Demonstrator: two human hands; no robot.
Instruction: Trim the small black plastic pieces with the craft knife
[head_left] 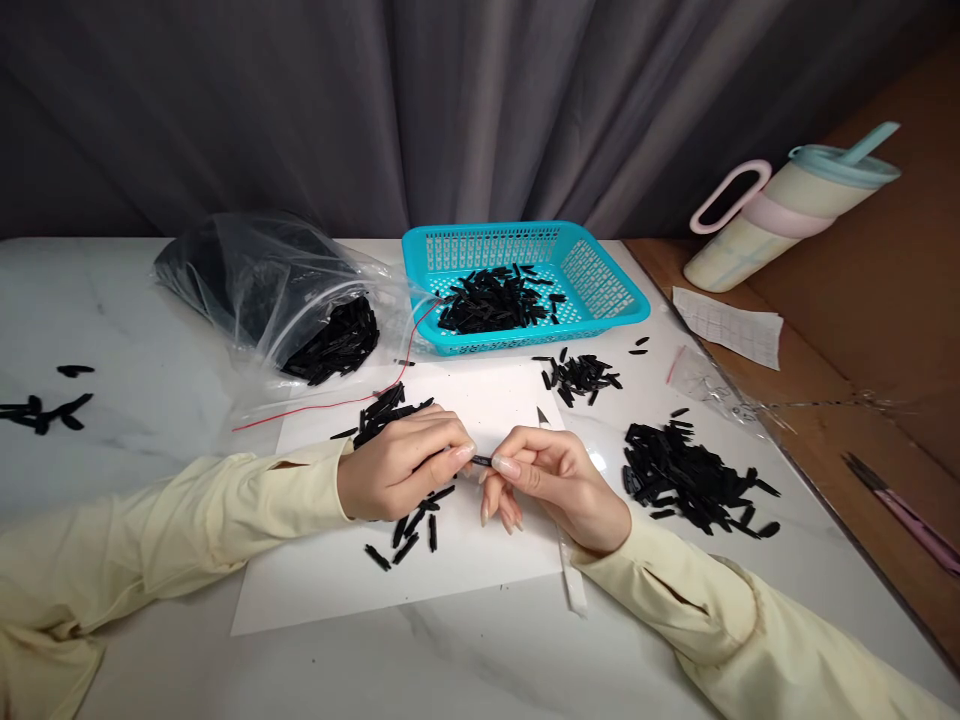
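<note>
- Both hands meet over the white sheet (pixel 480 570): left hand (pixel 397 470) and right hand (pixel 559 485) pinch one small black piece (pixel 482 461) between their fingertips.
- The right hand also seems to be holding a white-handled knife (pixel 574 585).
- Teal basket (pixel 525 280) has a heap of black pieces in it.
- Clear plastic bag (pixel 262 290) holds more, spilling at its mouth.
- Loose pile (pixel 694 480) sits right of the hands.

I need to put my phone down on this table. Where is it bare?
Bare marble lies at the near edge below the white sheet, and far left behind the scattered black pieces. Crowded: around both hands, the bag, the basket.
</note>
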